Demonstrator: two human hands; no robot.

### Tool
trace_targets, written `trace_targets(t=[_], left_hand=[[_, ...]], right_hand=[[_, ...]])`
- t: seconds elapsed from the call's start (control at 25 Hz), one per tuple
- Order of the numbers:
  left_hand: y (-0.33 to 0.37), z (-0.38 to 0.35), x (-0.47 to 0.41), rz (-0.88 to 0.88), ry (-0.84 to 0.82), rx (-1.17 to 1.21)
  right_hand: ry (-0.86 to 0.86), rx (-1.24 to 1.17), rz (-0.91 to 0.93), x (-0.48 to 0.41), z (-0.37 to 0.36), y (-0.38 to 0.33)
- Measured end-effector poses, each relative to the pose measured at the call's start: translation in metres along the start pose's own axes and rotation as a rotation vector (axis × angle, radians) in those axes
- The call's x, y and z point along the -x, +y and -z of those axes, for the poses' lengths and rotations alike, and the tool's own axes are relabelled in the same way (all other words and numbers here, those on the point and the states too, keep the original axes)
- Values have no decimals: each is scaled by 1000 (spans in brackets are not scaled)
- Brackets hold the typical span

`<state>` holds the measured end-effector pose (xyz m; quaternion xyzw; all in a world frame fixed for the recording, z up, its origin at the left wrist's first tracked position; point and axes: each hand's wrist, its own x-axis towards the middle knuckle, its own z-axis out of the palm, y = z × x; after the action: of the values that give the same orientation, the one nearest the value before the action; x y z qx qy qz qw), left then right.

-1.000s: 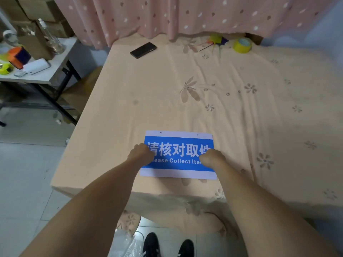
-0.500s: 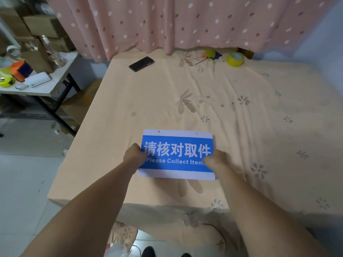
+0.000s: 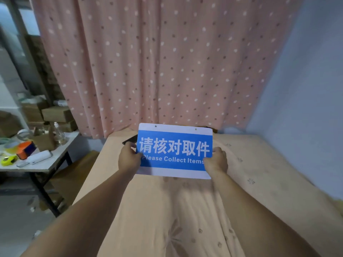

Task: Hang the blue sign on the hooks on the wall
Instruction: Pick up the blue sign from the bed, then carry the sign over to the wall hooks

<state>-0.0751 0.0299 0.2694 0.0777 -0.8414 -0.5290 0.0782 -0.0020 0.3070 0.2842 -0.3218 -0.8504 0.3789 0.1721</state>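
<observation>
The blue sign (image 3: 175,151), a blue-and-white board with white lettering and two small holes along its top edge, is held upright in the air above the bed, facing me. My left hand (image 3: 129,159) grips its left edge and my right hand (image 3: 216,161) grips its right edge. No hooks show in this view; the pale blue wall (image 3: 306,89) stands at the right.
A peach flowered bedsheet (image 3: 167,210) covers the bed below. A pink dotted curtain (image 3: 157,62) hangs behind. A black phone (image 3: 130,140) peeks out behind the sign's left edge. A side table (image 3: 46,164) at left carries tape, a bottle and small items, with cardboard boxes (image 3: 55,114) behind.
Both hands have lifted the sign off the bed and raised it upright in front of the curtain. The view has tilted upward.
</observation>
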Motion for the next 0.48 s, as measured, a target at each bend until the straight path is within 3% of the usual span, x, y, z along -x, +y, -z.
trace_targets(t=[0.24,0.48], left_hand=[[121,40,-8,-186,12,142],[189,51,7,-309,10,247]], right_hand=[[201,-94,168,0,104,-86],[361,-111,216,6,167,-113]])
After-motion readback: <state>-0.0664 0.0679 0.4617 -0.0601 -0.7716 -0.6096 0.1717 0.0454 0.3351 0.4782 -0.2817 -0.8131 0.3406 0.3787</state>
